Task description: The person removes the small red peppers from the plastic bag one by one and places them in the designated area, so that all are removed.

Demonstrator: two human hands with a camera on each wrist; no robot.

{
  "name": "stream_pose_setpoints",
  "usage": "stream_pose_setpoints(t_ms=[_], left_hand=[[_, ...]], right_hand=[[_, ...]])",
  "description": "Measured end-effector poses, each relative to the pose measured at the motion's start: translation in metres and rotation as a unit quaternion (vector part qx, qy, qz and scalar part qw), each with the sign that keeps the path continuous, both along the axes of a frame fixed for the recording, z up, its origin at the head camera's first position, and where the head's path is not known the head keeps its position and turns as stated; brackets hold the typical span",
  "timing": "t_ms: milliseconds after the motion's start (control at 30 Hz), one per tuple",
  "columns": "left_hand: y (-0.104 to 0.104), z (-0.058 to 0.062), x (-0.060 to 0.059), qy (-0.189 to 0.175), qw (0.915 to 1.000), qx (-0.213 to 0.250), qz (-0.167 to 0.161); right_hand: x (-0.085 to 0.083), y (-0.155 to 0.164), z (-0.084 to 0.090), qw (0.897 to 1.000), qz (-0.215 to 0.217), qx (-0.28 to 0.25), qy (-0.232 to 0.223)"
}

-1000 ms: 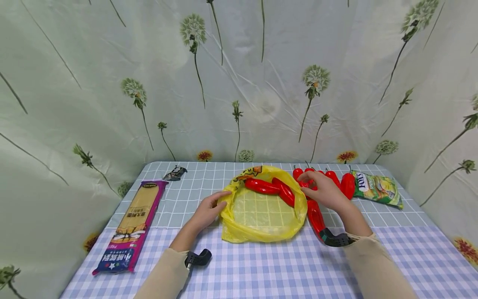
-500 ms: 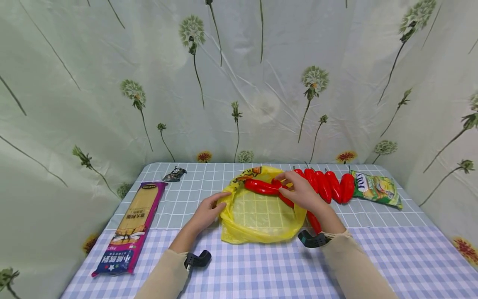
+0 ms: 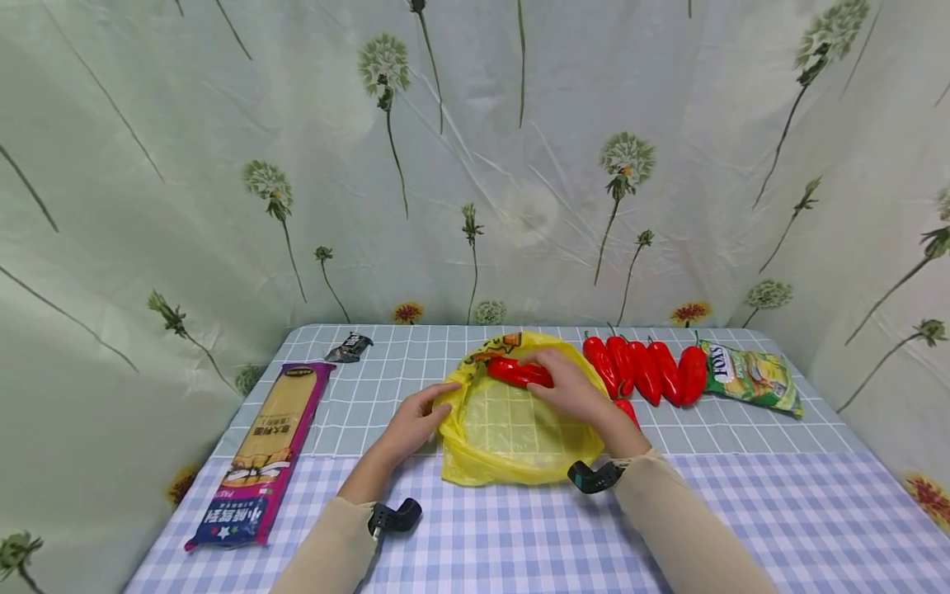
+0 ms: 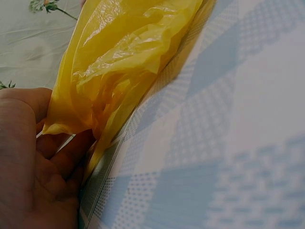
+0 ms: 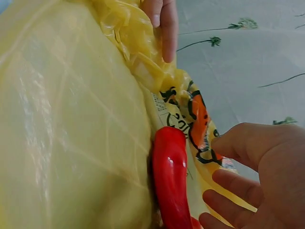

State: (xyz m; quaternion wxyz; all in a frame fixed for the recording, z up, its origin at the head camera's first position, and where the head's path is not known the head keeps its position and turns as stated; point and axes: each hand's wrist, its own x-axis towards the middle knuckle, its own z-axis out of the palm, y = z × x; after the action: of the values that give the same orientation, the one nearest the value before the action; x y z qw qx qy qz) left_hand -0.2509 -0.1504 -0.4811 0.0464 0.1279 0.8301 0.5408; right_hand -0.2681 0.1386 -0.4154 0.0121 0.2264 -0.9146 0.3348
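Observation:
A yellow plastic bag (image 3: 512,466) lies on the table with its mouth spread wide. My left hand (image 3: 411,421) pinches its left rim; in the left wrist view, thumb and fingers (image 4: 69,155) bend about the gathered plastic. Inside the bag, toward the back, lies a shiny red pepper (image 3: 512,371). My right hand (image 3: 567,388) reaches over the right rim, its fingertips close to that pepper and covering part of it. In the right wrist view, the right hand's fingers (image 5: 226,202) are spread with nothing between them, beside the red pepper (image 5: 171,176).
Several red peppers (image 3: 644,373) lie in a row right of the bag, beside a green FOX'S candy bag (image 3: 751,377). Another pepper (image 3: 627,410) is partly hidden by the right arm. At left lie a pasta packet (image 3: 270,445) and a small black packet (image 3: 349,346).
My right hand has moved left from the bag's right rim to over its inside, now covering the second pepper in there. The left hand has stayed at the rim.

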Motion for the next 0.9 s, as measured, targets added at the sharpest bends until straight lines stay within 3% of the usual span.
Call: stream_pose_setpoints(t_ms=[300, 900], left_hand=[[-0.0002, 0.0001, 0.0013, 0.028, 0.9995, 0.0, -0.013], [0.0001, 0.0003, 0.0019, 0.017, 0.9998, 0.009, -0.011]], right_hand=[[-0.0052, -0.0055, -0.0047, 1.0, 0.022, 0.005, -0.002], [-0.0066, -0.0099, -0.0072, 0.998, 0.022, 0.051, -0.026]])
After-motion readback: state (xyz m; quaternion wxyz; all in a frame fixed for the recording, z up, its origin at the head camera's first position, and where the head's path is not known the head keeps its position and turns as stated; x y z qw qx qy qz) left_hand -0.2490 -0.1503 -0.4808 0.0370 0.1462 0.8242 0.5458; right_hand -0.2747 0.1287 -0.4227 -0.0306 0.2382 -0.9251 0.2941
